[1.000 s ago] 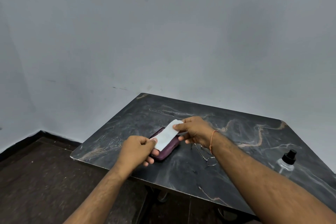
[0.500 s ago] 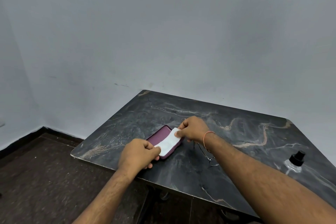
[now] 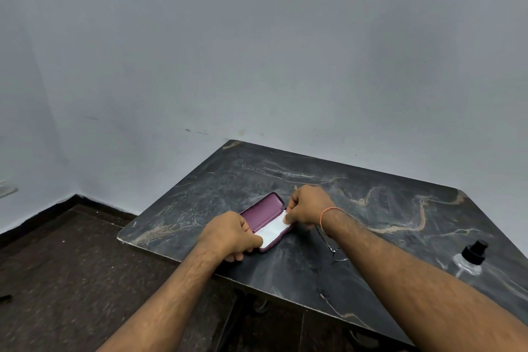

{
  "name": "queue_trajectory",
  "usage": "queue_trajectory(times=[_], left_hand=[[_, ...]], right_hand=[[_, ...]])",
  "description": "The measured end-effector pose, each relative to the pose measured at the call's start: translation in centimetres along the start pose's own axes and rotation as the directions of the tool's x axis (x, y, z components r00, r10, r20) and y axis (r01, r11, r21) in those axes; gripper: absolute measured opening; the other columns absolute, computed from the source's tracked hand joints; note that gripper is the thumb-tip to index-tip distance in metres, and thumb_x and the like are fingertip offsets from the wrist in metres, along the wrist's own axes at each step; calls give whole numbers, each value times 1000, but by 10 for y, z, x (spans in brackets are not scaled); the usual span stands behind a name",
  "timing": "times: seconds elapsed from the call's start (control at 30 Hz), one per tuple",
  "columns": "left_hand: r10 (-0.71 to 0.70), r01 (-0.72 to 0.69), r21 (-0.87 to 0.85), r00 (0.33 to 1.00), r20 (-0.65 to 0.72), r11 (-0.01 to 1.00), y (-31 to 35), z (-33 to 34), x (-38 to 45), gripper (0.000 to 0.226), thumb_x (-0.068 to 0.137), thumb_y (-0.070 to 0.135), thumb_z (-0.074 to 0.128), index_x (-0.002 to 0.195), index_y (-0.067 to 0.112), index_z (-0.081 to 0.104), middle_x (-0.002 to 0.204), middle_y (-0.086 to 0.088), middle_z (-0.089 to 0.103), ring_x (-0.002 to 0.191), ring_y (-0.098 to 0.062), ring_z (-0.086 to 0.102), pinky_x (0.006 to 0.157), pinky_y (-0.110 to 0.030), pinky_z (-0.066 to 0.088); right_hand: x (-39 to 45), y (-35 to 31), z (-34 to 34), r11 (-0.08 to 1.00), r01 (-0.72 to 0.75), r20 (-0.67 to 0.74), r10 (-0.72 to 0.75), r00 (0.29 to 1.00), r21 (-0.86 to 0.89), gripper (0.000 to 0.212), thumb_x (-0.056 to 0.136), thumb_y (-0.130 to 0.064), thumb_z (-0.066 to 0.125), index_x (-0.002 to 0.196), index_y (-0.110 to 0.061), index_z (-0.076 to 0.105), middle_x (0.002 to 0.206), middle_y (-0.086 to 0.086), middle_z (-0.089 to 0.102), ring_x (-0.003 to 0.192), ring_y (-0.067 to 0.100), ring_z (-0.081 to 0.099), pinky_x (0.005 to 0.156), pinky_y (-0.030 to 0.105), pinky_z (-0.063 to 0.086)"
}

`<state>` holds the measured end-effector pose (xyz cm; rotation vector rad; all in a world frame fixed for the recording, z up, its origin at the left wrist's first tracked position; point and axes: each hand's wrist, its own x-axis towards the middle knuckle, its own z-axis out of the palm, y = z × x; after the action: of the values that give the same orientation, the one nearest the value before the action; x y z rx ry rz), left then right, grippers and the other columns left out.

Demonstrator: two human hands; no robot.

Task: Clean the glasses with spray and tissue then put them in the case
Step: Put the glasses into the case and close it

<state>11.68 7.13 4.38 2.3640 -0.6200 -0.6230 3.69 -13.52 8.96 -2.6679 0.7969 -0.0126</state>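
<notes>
A maroon glasses case (image 3: 264,208) lies open on the dark marble table (image 3: 371,208). A white tissue (image 3: 273,230) lies flat in the case's near half. My left hand (image 3: 231,234) pinches the tissue's near end, and my right hand (image 3: 307,206) pinches its far end. Thin-framed glasses (image 3: 333,248) lie on the table just right of the case, partly hidden under my right forearm. A clear spray bottle with a black cap (image 3: 471,257) stands at the table's right side, away from both hands.
The table's near edge (image 3: 171,256) runs just below my left hand, with dark floor (image 3: 71,280) beyond it. A pale wall (image 3: 257,66) stands behind the table.
Both hands have lowered the tissue from above the case down into its near half. The case lid now shows beside the tissue.
</notes>
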Motion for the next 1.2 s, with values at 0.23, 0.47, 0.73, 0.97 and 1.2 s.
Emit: queue_trajectory(times=[0.23,0.47,0.73,0.97,1.2], left_hand=[[-43,46,-26,994,102,999,7,-5,12,23,77,32,86,83,19,68,61,8,76,49,-11,74,48,-25,58],[-60,67,-54,990,126,996,3,-3,21,29,75,34,88,87,18,66,71,0,74,50,-14,76,48,-24,58],[-46,60,-120,992,116,991,1,-6,17,28,84,29,89,87,20,63,67,4,72,47,-11,73,47,-23,56],[66,-80,-220,995,-71,972,-16,2,6,34,82,34,92,86,20,60,55,9,68,53,-11,76,47,-24,56],[278,-348,-150,893,-354,925,-33,7,-22,53,94,61,73,72,17,56,53,8,55,50,-14,58,61,-33,51]], right_hand=[[-2,4,0,998,-11,-2,12,1000,68,16,76,-13,96,80,-16,81,78,5,83,69,30,82,56,26,64],[2,7,-3,998,-35,-24,37,999,58,29,80,0,87,77,-25,72,74,1,79,60,24,80,48,24,61],[-5,5,-7,998,-31,-59,34,998,56,22,83,1,75,80,-22,77,74,-1,79,59,21,80,58,31,68],[-42,34,-22,975,156,-390,-83,917,159,18,95,-28,72,111,-28,80,109,-16,72,95,6,65,86,24,50],[-109,103,-5,916,318,-753,-26,657,246,16,101,-20,72,112,-28,79,92,-20,63,86,0,61,71,10,42]])
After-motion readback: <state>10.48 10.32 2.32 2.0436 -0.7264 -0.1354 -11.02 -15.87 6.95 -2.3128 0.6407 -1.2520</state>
